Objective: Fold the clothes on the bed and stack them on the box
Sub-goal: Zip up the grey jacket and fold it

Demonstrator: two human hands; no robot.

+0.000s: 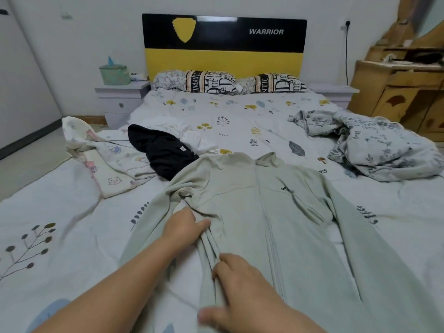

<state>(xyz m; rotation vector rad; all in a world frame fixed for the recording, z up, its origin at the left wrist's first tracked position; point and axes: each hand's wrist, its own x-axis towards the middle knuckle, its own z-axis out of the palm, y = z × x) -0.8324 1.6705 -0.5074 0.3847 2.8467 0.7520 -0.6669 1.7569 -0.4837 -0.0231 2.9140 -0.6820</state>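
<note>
A pale green zip jacket (283, 227) lies spread face up on the bed (228, 116), collar toward the headboard. Its left sleeve is bunched into a ridge of folds. My left hand (185, 225) pinches that bunched sleeve fabric near the armpit. Lower on the same ridge, my right hand (237, 284) grips the folds with curled fingers. A black garment (161, 152) lies crumpled just past the jacket's left shoulder. A white cartoon-print garment (108, 155) lies to its left near the bed edge. A grey floral garment (374, 143) is heaped at the right. No box is in view.
Two patterned pillows (230, 81) lean against the black and yellow headboard (223, 44). A white nightstand (120, 97) with a green bag stands at the left, a wooden dresser (403, 80) at the right. Floor shows beyond the bed's left edge.
</note>
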